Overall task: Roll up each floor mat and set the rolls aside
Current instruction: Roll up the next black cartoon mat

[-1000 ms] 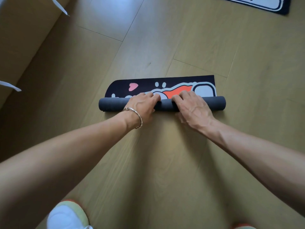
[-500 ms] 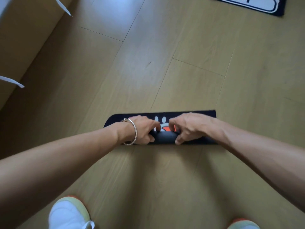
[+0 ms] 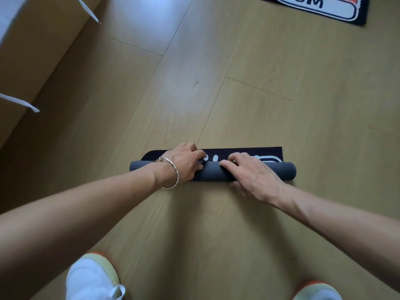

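Both left hand [image 3: 186, 164] and right hand [image 3: 251, 173] grip part-rolled mat [image 3: 211, 172], second mat [image 3: 303, 6] flat beyond, box [image 3: 32, 50] leftward

Dark floor mat [image 3: 213, 172] is seen mostly rolled, grey backing outward, crosswise on wooden floor [image 3: 216, 105]. A narrow printed strip is left flat beyond the roll. Roll is gripped near its middle by left hand [image 3: 186, 163] and right hand [image 3: 252, 176], fingers curled over the top. Silver bracelet [image 3: 173, 173] is worn on left wrist. Second mat [image 3: 313, 7] is laid flat far right, well apart. Shoes [image 3: 91, 278] are cropped at bottom edge.
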`<action>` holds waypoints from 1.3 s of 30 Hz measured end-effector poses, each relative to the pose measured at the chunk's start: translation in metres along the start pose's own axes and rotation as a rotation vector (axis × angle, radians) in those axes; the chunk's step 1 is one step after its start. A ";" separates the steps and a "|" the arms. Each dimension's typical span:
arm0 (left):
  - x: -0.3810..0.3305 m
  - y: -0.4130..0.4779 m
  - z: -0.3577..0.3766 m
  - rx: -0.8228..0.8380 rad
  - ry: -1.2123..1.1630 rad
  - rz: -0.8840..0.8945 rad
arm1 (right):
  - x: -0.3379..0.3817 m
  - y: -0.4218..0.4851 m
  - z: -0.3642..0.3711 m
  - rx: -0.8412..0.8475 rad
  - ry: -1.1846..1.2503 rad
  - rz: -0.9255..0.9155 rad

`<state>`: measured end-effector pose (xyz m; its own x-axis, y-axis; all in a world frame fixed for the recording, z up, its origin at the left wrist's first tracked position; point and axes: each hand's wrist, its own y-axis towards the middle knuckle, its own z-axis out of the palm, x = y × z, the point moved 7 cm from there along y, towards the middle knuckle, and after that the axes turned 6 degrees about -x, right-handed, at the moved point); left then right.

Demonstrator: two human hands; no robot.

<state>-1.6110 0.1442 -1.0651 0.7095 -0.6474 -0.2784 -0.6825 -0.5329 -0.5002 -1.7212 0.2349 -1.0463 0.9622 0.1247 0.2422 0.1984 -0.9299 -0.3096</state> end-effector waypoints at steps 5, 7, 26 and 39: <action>-0.014 -0.011 -0.010 -0.229 0.142 0.158 | -0.016 0.018 0.001 0.064 -0.063 0.061; -0.015 -0.012 -0.008 -0.235 0.136 0.144 | -0.019 0.022 0.002 0.092 -0.057 0.071; 0.002 0.013 -0.013 0.002 -0.244 -0.057 | -0.045 0.023 -0.002 0.178 0.087 0.152; -0.018 0.031 -0.040 -0.070 0.107 0.047 | -0.048 0.033 -0.032 -0.036 -0.078 0.124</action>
<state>-1.6526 0.1175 -1.0426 0.6564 -0.7248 -0.2093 -0.7276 -0.5349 -0.4295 -1.7668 0.1872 -1.0386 0.9908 0.0330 0.1315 0.0715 -0.9515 -0.2994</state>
